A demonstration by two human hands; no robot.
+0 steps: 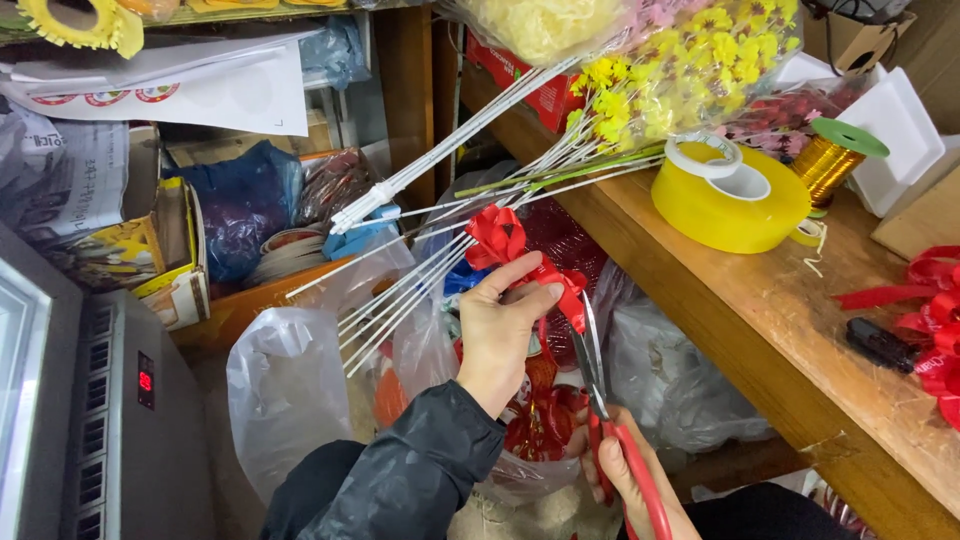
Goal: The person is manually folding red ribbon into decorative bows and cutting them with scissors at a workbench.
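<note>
My left hand (497,330) pinches a red ribbon bow (497,237) with trailing tails, held in front of a bundle of white-wrapped flower stems (420,265). My right hand (630,470), low in view, grips red-handled scissors (592,365) whose blades point up at the ribbon tail (570,295) just below my left fingers. The stems lead up to yellow artificial flowers (660,70) resting on the wooden bench.
The wooden bench (760,320) on the right carries a big yellow tape roll (730,205), a gold wire spool (835,160), red ribbons (930,320) and a small black object (880,343). Plastic bags (290,390) lie below. A grey heater (130,420) stands at the left.
</note>
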